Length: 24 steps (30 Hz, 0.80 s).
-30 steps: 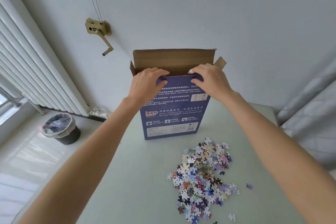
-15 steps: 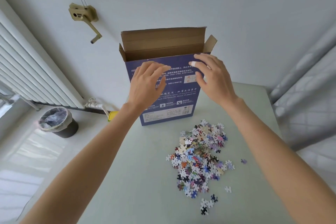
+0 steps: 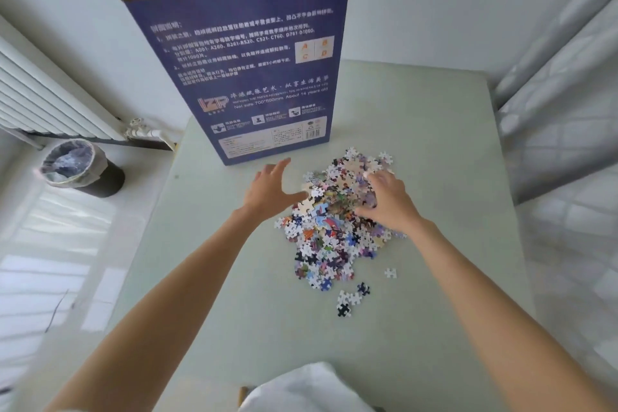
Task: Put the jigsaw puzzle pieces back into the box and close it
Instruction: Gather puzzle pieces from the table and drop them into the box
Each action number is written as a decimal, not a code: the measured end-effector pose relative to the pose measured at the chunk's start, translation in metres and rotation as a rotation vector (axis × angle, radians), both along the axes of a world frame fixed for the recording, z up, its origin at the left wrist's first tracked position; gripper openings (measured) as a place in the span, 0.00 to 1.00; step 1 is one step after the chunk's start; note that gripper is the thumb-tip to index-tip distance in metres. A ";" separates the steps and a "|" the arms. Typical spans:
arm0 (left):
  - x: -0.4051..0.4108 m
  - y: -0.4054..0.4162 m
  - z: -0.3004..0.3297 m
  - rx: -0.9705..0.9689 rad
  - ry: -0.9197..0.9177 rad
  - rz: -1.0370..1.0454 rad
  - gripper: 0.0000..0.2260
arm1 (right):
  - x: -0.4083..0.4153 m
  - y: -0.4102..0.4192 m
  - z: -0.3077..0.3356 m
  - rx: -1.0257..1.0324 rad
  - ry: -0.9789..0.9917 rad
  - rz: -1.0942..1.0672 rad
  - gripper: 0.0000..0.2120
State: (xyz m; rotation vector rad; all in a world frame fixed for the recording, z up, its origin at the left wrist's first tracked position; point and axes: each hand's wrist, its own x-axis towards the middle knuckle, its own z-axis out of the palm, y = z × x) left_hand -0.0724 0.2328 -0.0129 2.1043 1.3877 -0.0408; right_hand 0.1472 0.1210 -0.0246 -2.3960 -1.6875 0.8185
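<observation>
Head view, box: blue jigsaw box (image 3: 254,77) upright at the far side of the pale green tabletop (image 3: 434,150), top flaps open.
Head view, pieces: loose puzzle pieces (image 3: 334,227) heaped just in front of the box; a few strays nearer the person.
Head view, left hand: left hand (image 3: 271,192) at the heap's left edge, fingers straight and spread.
Head view, right hand: right hand (image 3: 389,202) resting on the heap, fingers bent into the pieces; whether they clamp any cannot be told.
Head view, floor: lined waste bin (image 3: 78,167) beside a white radiator (image 3: 43,100).
</observation>
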 end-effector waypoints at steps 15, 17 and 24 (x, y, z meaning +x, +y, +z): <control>0.028 -0.050 -0.078 -0.095 0.046 -0.029 0.42 | -0.049 -0.007 -0.075 -0.028 0.093 -0.060 0.41; 0.024 -0.049 -0.077 -0.080 0.008 -0.029 0.34 | -0.047 -0.009 -0.071 0.040 0.136 -0.079 0.35; 0.015 -0.042 -0.073 -0.078 -0.055 -0.019 0.23 | -0.040 -0.012 -0.062 0.165 0.170 -0.133 0.22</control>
